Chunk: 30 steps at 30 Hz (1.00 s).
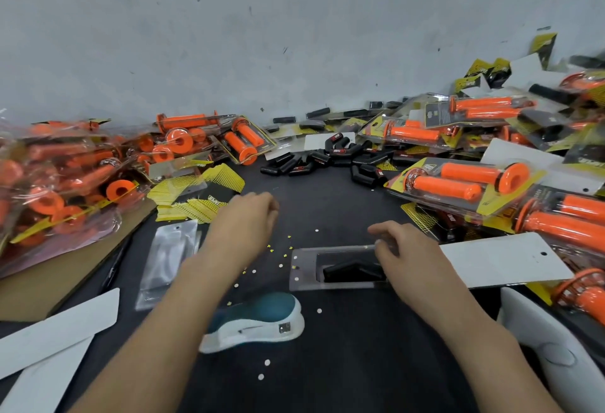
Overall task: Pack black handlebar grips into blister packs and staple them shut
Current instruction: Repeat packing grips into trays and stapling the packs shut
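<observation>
While right hand (pixel 406 250) pinches clear plastic blister pack (pixel 302 270) | black bent grip (pixel 352 271) lies crosswise, apex away | left hand (pixel 248 216) slack | dark tabletop (pixel 327 206) open ahead

A brown cardboard sheet (pixel 59 278) is laid at the left of the dark tabletop (pixel 343 366). A heap of orange grips in clear bags (pixel 59 183) is piled on it. Behind it a scuffed grey wall (pixel 262 36) is seen. Just in front of it, white card strips (pixel 55 324) are laid overlapping. To its right, small white and yellow paper dots (pixel 319 310) are scattered. Well beyond these, sealed packs of orange grips (pixel 458 180) are stacked at a tilt.
</observation>
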Each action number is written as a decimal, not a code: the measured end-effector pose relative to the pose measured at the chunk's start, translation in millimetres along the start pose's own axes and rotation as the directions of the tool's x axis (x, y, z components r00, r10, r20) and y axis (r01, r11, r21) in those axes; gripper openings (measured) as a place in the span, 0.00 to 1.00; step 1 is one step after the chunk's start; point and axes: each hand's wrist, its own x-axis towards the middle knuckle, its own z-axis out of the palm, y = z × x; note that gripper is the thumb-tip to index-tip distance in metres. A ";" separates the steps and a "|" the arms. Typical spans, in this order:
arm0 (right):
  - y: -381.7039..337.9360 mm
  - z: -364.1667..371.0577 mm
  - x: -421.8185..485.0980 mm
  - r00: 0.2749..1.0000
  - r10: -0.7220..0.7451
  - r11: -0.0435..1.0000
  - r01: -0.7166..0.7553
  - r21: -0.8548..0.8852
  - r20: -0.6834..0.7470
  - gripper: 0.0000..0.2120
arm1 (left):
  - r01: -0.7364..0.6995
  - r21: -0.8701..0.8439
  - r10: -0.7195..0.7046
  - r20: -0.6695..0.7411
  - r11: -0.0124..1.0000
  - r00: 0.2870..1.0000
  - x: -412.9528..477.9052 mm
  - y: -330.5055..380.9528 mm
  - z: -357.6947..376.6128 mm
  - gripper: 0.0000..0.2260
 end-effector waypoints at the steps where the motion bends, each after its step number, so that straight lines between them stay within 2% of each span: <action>1: -1.2 1.2 0.8 1.000 -0.005 1.000 0.005 0.008 -0.006 0.14 | 0.020 0.148 -0.020 -0.003 0.989 1.000 9.9 -17.2 1.4 0.11; 4: -4.9 3.9 2.7 1.000 -0.004 1.000 0.004 0.006 -0.019 0.13 | 0.017 0.500 -0.075 0.095 0.866 0.993 30.7 -61.4 10.9 0.16; 6: -6.9 4.1 3.6 1.000 0.001 1.000 -0.001 -0.003 -0.030 0.14 | -0.065 0.630 -0.030 0.138 0.774 0.990 38.4 -81.3 15.1 0.18; 8: -8.2 4.1 4.7 0.999 0.005 1.000 -0.005 0.004 -0.038 0.14 | -0.129 0.691 0.021 0.163 0.711 0.986 45.6 -93.1 16.0 0.19; 14: -11.2 6.4 8.1 0.999 0.000 1.000 0.001 0.014 -0.055 0.14 | -0.168 0.755 -0.027 0.239 0.633 0.971 61.4 -97.2 13.9 0.20; 23: -9.7 2.6 7.6 0.998 -0.004 1.000 0.005 0.015 -0.060 0.14 | -0.300 0.845 0.080 0.297 0.442 0.952 54.0 -96.2 9.4 0.14; 25: -10.4 2.1 7.1 0.998 -0.004 1.000 0.005 0.018 -0.065 0.14 | -0.308 0.849 0.119 0.285 0.430 0.951 49.9 -95.7 9.8 0.14; 30: -12.6 0.3 5.5 0.995 -0.028 0.999 0.030 0.025 -0.100 0.14 | -0.314 0.822 0.157 0.271 0.476 0.950 46.5 -94.7 3.6 0.12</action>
